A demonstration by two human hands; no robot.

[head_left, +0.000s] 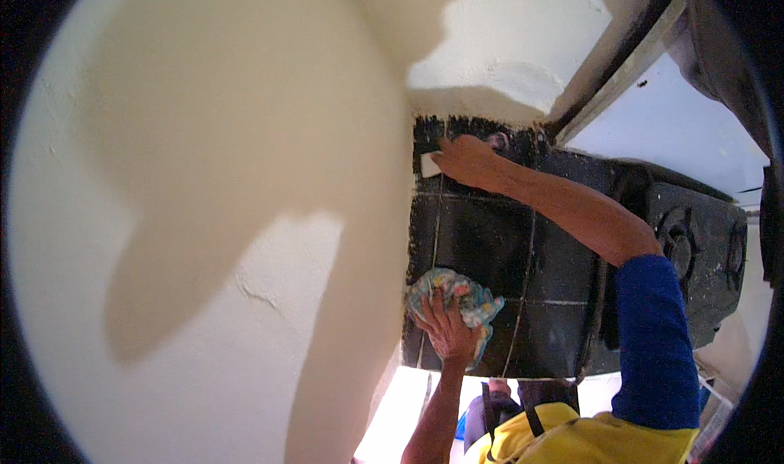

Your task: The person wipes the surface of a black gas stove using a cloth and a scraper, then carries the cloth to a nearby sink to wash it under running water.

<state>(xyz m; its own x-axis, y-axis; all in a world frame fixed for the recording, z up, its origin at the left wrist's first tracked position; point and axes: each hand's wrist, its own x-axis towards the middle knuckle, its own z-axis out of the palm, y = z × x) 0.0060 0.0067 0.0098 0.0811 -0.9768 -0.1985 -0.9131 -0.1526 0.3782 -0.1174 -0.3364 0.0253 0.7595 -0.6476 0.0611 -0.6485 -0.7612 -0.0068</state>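
Legible text: none. We read no letters, numbers or signs on the wall [204, 137], the tiles [482, 231] or the yellow shirt [604, 441]. On the cloth [483, 302] we see a coloured print, too blurred to resolve as lettering; the white piece [429, 165] at the right hand [470, 161] shows us nothing readable.

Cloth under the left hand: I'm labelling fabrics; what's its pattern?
The cloth is bluish-green with multicoloured patches, in the head view.
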